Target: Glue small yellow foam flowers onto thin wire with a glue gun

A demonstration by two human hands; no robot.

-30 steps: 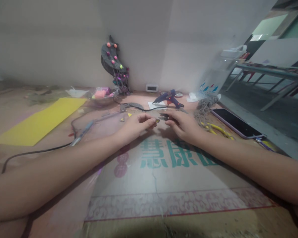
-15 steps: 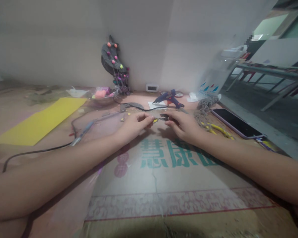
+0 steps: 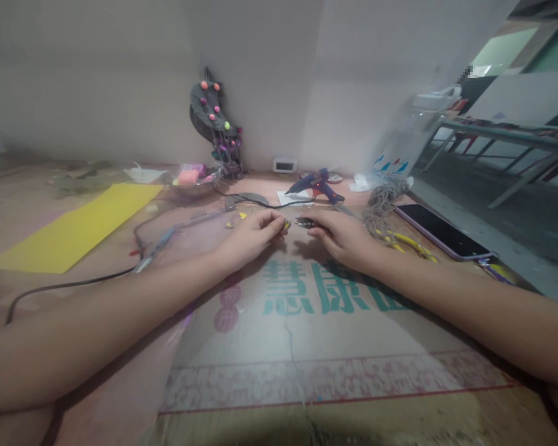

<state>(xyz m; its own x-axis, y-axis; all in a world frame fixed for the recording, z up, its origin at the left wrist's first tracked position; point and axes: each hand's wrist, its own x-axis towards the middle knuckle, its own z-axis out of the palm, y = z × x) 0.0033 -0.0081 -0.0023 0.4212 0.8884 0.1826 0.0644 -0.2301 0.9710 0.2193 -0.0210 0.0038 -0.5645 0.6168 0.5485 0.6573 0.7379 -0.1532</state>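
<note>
My left hand [image 3: 259,230] is closed in a pinch on a small yellow piece [image 3: 287,225]. Only its edge shows past the fingertips, so its full shape is hidden. Opposite it, my right hand [image 3: 339,234] grips a small pair of dark metal snips [image 3: 304,222], whose tip points left toward the yellow piece. A narrow gap separates the tip from the piece. Both hands are just above a printed cardboard sheet [image 3: 279,341]. Close behind my left hand lie small yellow scraps [image 3: 242,215].
A glue gun [image 3: 314,183] with a lit red light rests behind my hands, its black cord [image 3: 74,284] running left. Grey yarn [image 3: 385,199] and a phone [image 3: 444,230] lie right. Yellow sheet [image 3: 84,226] and marker [image 3: 155,248] lie left. A moon-shaped decoration [image 3: 209,105] leans on the wall.
The snips' blades, spread apart before, now look closed together and have drawn slightly away from the yellow piece. Less of that piece shows, and my left fingertips have shifted a little left.
</note>
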